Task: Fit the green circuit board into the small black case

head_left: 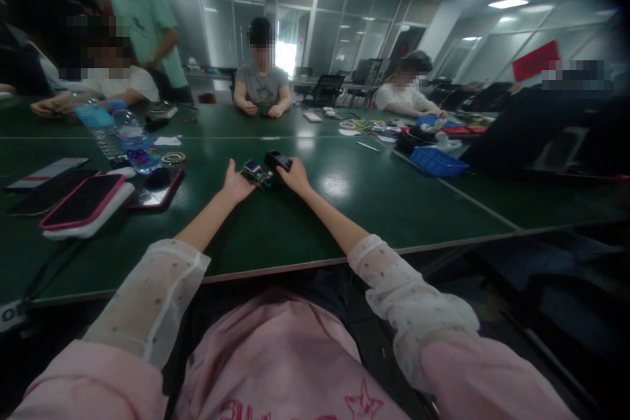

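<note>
On the fingers of my left hand rests a small green circuit board with a little screen on it. That palm is turned up and its thumb stands apart from the board. My right hand grips a black rectangular case with a dark recess or window in its upper face; which of these I cannot tell. Board and case are side by side just above the green table, almost touching. The fingertips under both things are hidden.
At left lie a pink-edged phone, another phone and two plastic bottles. A blue tray, cables and a pen are at right. Several people sit or stand around the table.
</note>
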Available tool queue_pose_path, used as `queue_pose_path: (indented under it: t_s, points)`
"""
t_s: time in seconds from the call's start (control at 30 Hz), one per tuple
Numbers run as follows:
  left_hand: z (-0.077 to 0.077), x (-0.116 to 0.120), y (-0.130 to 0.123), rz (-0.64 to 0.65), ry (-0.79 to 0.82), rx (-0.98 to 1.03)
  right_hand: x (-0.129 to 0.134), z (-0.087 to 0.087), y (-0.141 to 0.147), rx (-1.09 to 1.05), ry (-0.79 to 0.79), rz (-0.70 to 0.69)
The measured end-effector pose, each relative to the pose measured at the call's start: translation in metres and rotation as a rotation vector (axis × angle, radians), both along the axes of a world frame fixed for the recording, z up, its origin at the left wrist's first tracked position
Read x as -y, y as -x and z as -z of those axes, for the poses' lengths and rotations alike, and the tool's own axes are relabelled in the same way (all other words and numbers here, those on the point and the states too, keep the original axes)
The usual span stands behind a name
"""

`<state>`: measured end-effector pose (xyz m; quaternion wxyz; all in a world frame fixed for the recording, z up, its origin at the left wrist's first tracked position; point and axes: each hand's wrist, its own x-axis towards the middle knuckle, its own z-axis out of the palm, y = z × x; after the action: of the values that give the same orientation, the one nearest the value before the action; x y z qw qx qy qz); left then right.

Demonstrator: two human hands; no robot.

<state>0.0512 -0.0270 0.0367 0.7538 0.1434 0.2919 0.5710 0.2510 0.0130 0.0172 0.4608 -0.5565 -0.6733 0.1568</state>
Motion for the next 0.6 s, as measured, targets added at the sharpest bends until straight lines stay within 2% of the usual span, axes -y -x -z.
queue_pose_path:
  t_s: [0.1,0.27,0.6]
  points:
    - [0.001,-0.001,0.001,-0.007,-0.015,-0.032,0.006,-0.01,0.005,-0.096,-0.041,-0.011]
    - [0.001,0.0,0.001,0.009,-0.029,-0.043,0.023,-0.021,0.02,-0.134,-0.13,-0.163]
    - [0.003,-0.001,0.0,-0.045,-0.016,-0.062,0.031,-0.015,0.027,0.017,-0.176,-0.305]
